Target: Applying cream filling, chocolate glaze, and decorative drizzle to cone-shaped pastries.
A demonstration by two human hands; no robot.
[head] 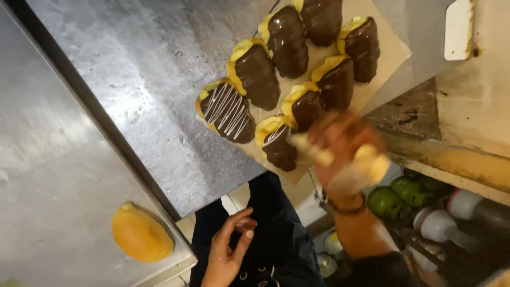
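A: How was the piping bag (340, 159) gripped?

B: The right hand (345, 149) was wrapped around it, fingers pressed closed on the bag (motion-blurred). The left hand (229, 250) hung loosely open by the dark apron (276, 228), holding nothing.

A: Orientation?

B: Long axis ran right to left, tip aimed at the partly striped pastry (276, 142) at the near edge of the parchment (390, 50).

A: Good technique?

B: Probably steady pressure and even passes, matching the finished striped pastry (228, 111).

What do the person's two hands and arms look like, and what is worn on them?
Both hands are bare, without gloves. The right hand is motion-blurred and has a dark beaded bracelet at the wrist. The left hand shows no ring or bracelet. Both forearms appear uncovered.
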